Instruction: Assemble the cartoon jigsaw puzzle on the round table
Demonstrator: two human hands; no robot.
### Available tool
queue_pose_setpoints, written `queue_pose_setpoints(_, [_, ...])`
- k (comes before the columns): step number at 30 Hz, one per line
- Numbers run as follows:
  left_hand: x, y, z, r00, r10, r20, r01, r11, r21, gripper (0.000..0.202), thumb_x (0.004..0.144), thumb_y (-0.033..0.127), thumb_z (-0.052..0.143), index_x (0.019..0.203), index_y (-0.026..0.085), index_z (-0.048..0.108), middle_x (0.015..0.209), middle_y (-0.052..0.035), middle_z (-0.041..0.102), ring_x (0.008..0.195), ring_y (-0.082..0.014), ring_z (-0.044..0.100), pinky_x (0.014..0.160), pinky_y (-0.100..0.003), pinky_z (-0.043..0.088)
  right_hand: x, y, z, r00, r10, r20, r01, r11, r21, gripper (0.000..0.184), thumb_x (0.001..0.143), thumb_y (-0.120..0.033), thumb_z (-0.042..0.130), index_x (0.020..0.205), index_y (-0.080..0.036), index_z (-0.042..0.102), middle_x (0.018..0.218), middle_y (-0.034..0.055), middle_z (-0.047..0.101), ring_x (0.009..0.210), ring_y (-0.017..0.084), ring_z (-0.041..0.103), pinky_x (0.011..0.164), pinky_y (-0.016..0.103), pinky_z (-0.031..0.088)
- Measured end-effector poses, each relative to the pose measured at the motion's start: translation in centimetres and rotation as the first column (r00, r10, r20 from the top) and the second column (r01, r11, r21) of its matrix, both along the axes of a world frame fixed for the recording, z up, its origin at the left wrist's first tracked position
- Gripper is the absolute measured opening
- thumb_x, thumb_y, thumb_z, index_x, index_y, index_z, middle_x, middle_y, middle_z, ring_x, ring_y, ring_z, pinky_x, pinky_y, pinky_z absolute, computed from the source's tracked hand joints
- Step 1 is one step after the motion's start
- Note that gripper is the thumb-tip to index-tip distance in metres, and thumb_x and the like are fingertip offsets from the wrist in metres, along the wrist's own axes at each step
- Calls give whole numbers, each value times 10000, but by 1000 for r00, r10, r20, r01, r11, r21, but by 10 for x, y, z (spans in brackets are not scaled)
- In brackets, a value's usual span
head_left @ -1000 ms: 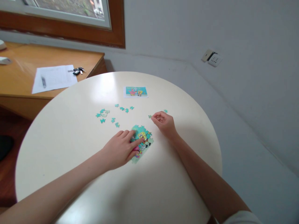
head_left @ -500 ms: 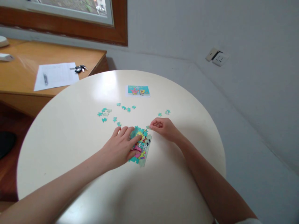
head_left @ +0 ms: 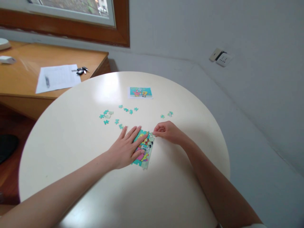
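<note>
My left hand [head_left: 127, 147] lies flat with fingers stretched out on a partly built cartoon jigsaw [head_left: 144, 151] on the round cream table [head_left: 78, 133]. My right hand [head_left: 167, 131] is closed in a pinch at the jigsaw's upper right corner, pressing a small teal piece I can barely see against the edge. Several loose teal pieces [head_left: 106, 116] lie beyond my left hand, and two more pieces [head_left: 166, 115] sit beyond my right hand. A small reference picture [head_left: 140, 92] lies further back on the table.
A wooden desk [head_left: 21, 76] stands at the back left with a sheet of paper [head_left: 57, 77], a pen and keys [head_left: 80, 70] on it. A wall socket [head_left: 220, 57] is on the grey wall at right. A window frame runs along the top left.
My right hand brought a piece from the loose ones down to the jigsaw's upper right corner. My left hand flattened its fingers and the jigsaw turned more upright under it.
</note>
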State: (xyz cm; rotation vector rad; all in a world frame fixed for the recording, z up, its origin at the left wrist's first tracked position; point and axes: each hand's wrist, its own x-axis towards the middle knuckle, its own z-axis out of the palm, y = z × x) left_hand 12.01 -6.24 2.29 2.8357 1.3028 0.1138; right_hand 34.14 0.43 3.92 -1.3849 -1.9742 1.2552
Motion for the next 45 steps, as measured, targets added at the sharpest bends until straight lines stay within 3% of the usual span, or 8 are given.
queue_pose_setpoints(16, [9,-6,-1,997,76,7,-77,997,22,560,948,474,286,1443,213,321,1507,-170,278,1391,-327,237,1093,-552,175,-7,-4,0,977,-5,214,-29,987,155,88,731,-176,632,645,-161,624,579,-5,633,536,101,557,539,215,401])
queue_pose_setpoints(36, [19,-6,1,988,133,76,-134,991,13,539,921,478,369,1414,262,380,1469,-160,348,1351,-357,290,1069,-575,212,-11,-5,1,974,-37,225,-3,984,177,128,723,-150,640,619,-173,570,589,-13,627,550,102,554,536,213,372])
queue_pose_setpoints(40, [18,-5,3,986,112,121,-119,992,52,531,891,491,429,1364,249,457,1454,-152,361,1331,-362,288,1064,-580,215,-9,-5,1,983,-10,184,-30,977,213,66,738,-130,584,694,-177,598,574,-33,602,552,97,529,549,209,358])
queue_pose_setpoints(45, [16,-2,13,985,73,157,-81,996,48,499,846,512,500,1229,197,555,1335,-176,449,1211,-346,377,999,-537,291,-4,-4,1,978,77,192,-126,958,257,225,756,-122,495,862,-185,684,550,-55,552,517,83,452,538,201,324])
